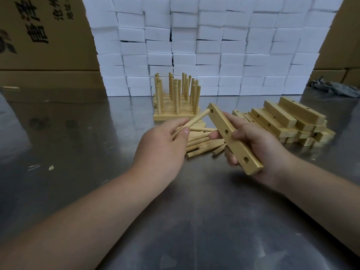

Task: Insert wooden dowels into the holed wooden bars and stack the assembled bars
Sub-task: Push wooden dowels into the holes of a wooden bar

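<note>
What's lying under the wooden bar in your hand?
A pile of loose dowels lies on the steel table below the bar. The left hand and right hand cover part of the pile, so its count is hidden.

dowel (196,120): near end hidden inside the left grip (161,147); depth in the held bar (241,151) unclear.
loose dowels (202,143): partly covered, behind the held bar and left grip.
right grip (261,149): palm hidden behind the held bar.
cardboard box (44,36), far left of the held bar: print cut off.

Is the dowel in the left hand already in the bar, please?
In, it seems: the dowel enters the bar at its far hole; how deep, cannot tell.
</note>
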